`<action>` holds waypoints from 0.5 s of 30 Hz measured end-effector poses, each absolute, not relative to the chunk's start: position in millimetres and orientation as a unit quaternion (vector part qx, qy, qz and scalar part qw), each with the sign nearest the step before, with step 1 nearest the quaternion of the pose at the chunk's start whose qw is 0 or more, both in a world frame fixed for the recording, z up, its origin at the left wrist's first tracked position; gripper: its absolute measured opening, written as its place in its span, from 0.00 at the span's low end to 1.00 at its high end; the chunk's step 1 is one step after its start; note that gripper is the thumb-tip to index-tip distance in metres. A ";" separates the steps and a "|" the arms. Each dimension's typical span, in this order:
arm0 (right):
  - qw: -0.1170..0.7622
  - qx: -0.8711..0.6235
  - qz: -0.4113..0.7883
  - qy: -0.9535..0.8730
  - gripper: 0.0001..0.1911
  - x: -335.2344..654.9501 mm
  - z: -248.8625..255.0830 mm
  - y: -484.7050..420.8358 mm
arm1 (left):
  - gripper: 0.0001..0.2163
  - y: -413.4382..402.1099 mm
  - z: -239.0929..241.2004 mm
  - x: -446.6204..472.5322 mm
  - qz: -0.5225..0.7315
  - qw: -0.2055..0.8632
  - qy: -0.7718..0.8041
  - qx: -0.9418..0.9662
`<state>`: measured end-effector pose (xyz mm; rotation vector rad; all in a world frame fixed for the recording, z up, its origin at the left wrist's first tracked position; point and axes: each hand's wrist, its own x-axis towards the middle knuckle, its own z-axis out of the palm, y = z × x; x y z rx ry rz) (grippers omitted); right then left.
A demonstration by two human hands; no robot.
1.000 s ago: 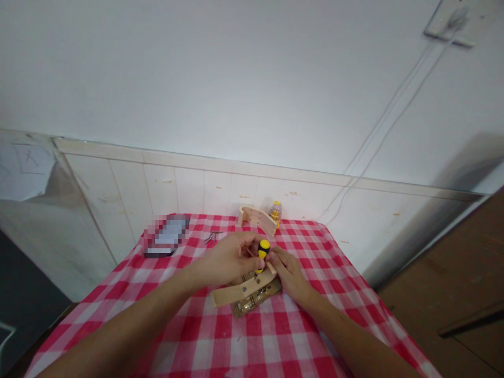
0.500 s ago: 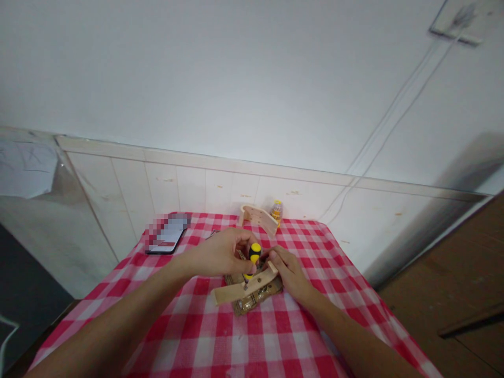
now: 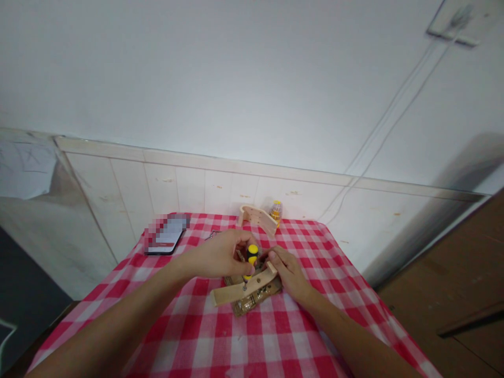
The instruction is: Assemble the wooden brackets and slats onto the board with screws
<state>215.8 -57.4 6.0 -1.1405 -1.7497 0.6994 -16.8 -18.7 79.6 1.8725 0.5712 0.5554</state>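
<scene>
The worktop (image 3: 236, 354) was covered by a red-and-white checked cloth, and its far edge stood close to the wall (image 3: 236, 89). The lower wall carried white vertical panelling (image 3: 189, 189) with scattered brown marks, capped by a pale rail (image 3: 220, 161). A plate (image 3: 478, 18) was mounted at the upper right; thin white cables (image 3: 380, 131) ran from it down toward the worktop's far right corner. A brown surface (image 3: 441, 294) with a dark slot lay beyond the right edge. A white sheet (image 3: 27, 170) and a dark panel (image 3: 31, 278) lay beyond the left edge. A phone (image 3: 168, 236), partly pixelated, was located at the far left corner. A curved wooden part (image 3: 258, 216) stood at the middle of the far edge, just beside a small yellow-capped container (image 3: 276, 212). Midway between the left and right edges, a wooden bracket (image 3: 228, 295) rested across a brown packet (image 3: 254, 304). The left hand (image 3: 222, 254) was clamped on a yellow-and-black screwdriver (image 3: 252, 253), its tip directed down at a fastener (image 3: 244, 288) in the bracket. The right hand (image 3: 290, 270) was positioned at the bracket's raised right end; whether its fingers gripped that end could not be told.
</scene>
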 end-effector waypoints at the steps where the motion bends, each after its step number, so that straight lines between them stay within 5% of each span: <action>1: 0.453 -0.462 0.279 -0.709 0.28 215.8 6.4 -57.3 | 0.12 -18.3 79.2 -17.6 0.228 0.519 0.245 0.786; 15: 0.452 -0.470 0.276 -0.706 0.29 215.8 5.5 -57.4 | 0.13 -22.2 87.4 -18.8 0.197 0.527 0.258 0.786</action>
